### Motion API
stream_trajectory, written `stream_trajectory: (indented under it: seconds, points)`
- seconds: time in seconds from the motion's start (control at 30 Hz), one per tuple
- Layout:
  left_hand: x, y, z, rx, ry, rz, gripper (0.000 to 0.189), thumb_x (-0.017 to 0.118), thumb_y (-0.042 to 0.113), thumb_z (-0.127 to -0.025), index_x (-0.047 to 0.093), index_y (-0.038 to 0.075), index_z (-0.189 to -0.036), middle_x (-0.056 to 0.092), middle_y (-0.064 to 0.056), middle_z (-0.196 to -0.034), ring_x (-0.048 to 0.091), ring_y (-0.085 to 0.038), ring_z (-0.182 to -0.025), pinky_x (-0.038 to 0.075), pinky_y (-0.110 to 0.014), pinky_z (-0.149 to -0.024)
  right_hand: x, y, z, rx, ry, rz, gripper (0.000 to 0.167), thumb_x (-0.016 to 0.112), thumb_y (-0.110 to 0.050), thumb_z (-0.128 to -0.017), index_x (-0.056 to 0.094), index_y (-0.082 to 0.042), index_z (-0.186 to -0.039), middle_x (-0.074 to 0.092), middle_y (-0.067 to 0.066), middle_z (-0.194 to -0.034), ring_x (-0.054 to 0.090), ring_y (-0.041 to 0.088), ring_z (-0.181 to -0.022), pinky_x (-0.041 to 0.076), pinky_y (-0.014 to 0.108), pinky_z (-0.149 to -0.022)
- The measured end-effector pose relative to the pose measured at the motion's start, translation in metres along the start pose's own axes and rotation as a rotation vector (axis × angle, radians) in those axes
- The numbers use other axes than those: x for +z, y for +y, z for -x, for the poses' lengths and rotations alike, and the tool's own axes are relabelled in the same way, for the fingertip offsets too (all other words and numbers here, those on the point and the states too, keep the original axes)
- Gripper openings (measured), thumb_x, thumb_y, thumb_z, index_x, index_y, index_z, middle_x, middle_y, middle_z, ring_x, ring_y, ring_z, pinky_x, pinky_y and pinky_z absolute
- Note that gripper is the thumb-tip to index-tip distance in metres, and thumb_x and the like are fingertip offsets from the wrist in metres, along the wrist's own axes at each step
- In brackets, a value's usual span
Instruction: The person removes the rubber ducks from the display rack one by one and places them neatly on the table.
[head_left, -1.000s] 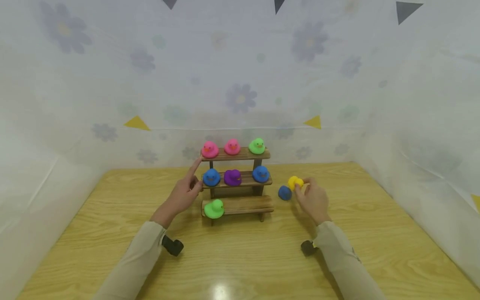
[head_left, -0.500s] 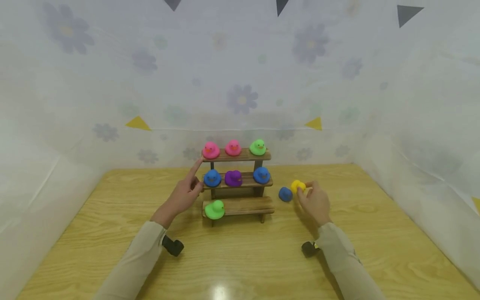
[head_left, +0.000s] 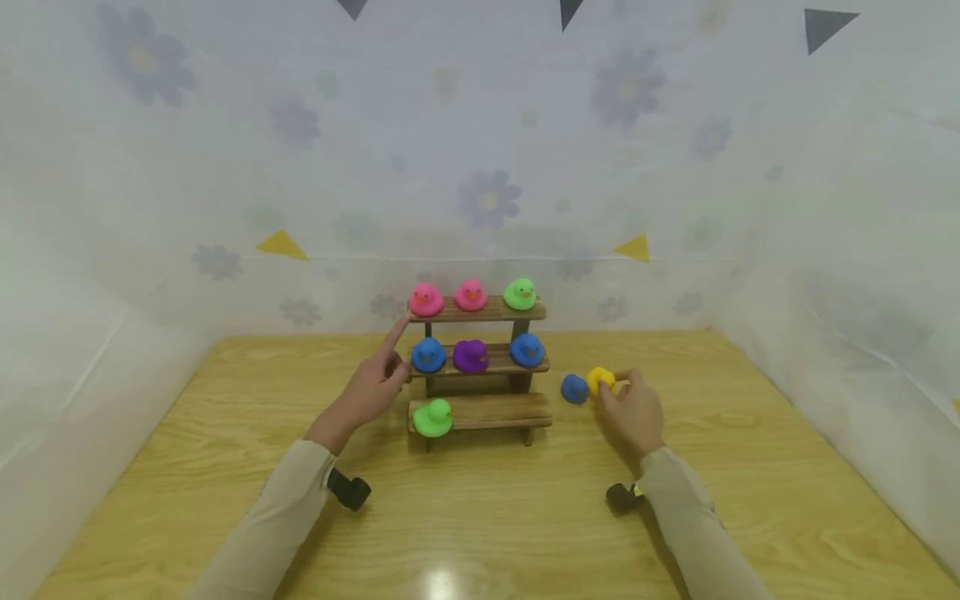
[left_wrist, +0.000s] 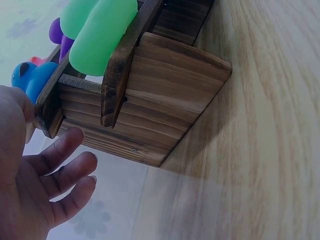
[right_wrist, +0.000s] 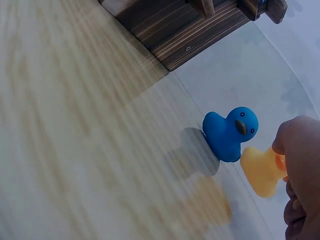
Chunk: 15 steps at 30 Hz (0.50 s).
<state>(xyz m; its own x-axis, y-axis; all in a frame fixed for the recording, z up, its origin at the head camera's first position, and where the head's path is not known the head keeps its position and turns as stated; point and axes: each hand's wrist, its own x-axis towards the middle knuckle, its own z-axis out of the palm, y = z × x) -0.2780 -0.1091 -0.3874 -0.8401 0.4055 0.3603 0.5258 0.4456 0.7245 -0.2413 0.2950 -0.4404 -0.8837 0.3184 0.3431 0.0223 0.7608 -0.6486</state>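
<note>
On a three-step wooden stand (head_left: 495, 408), several rubber ducks are lined up. My left hand (head_left: 372, 387) is at the stand's left side, its index finger stretched to the end of the top step and its thumb at the middle step beside a blue duck (head_left: 429, 356). In the left wrist view the other fingers are loosely bent with nothing in them. My right hand (head_left: 633, 410) pinches a yellow rubber duck (right_wrist: 262, 170) between thumb and fingers. Close beside that duck, a second blue duck (right_wrist: 227, 134) sits on the table, right of the stand.
Two pink ducks (head_left: 471, 296) and a green duck (head_left: 521, 295) occupy the top step. A purple duck (head_left: 470, 357) and another blue duck (head_left: 527, 351) share the middle one. At the bottom step's left end sits a green duck (head_left: 432, 418). White flowered sheeting (head_left: 487, 167) surrounds the wooden table (head_left: 495, 517).
The yellow duck, held by my right hand, has shifted slightly down and to the right, beside the loose blue duck. My left hand stays at the stand. The head view has shifted a little.
</note>
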Motion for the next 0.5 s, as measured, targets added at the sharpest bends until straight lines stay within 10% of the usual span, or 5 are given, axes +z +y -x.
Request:
stream_trajectory:
  seconds: [0.5]
  points:
    - [0.0002, -0.0001, 0.0005, 0.006, 0.008, 0.018, 0.069, 0.043, 0.013, -0.1, 0.009, 0.035, -0.156, 0.061, -0.019, -0.08, 0.05, -0.017, -0.063, 0.043, -0.031, -0.057, 0.0049, 0.0089, 0.0026, 0.054, -0.025, -0.041, 0.037, 0.059, -0.027, -0.092, 0.055, 0.001, -0.115, 0.051, 0.005, -0.059, 0.043, 0.014, -0.045, 0.035, 0.028, -0.04]
